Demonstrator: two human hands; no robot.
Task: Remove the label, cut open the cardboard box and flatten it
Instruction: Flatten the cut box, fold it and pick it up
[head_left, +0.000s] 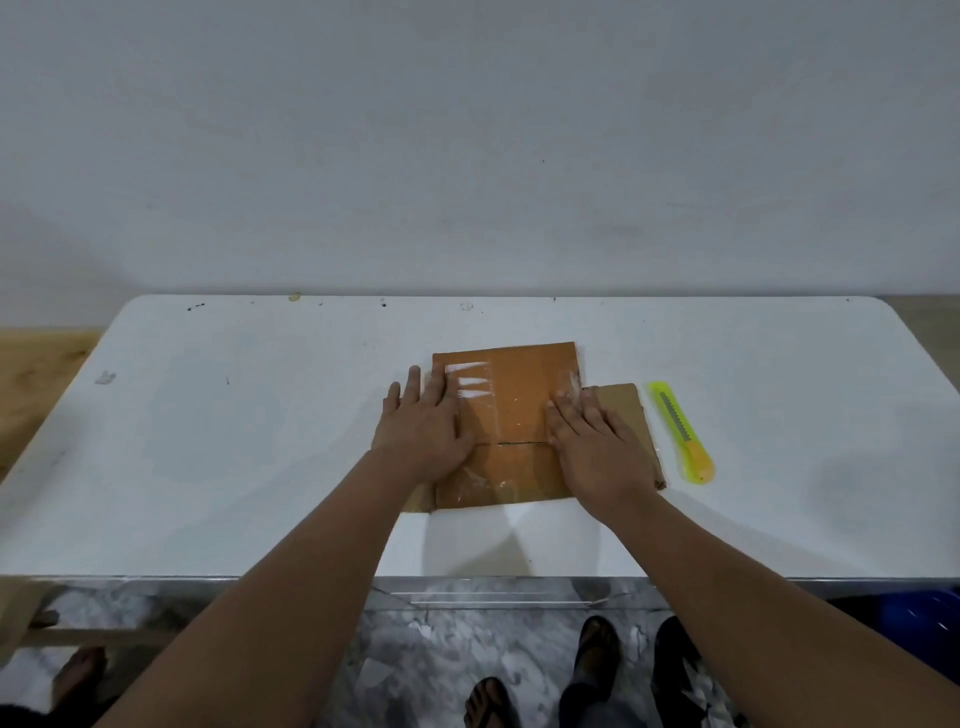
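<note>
White tabletop (260, 441) runs out in front of you against a plain pale wall (467, 130), and the cardboard box (511, 405) lies flattened on it under both your palms. Your left hand (423, 428) presses flat on the box's left edge, fingers straight and slightly spread, the outer fingertips reaching past the cardboard onto the table. Your right hand (595, 447) presses flat on the right part, fingers straight and close together, pointing away from you. Between your two sets of fingers the orange-brown top panel shows glossy clear tape (475, 389) with bright reflections, and a cut seam (511, 443) runs across from one hand to the other, level with your knuckles. A paler flap (631, 415) sticks out from under your right hand on its outer side. Just beyond that flap, to the right of your right fingers and not touching them, a yellow-green utility knife (680, 431) lies on the table, its orange end nearer you. Below the table's near edge, sandalled feet (597, 654) stand on a marbled floor (441, 649).
</note>
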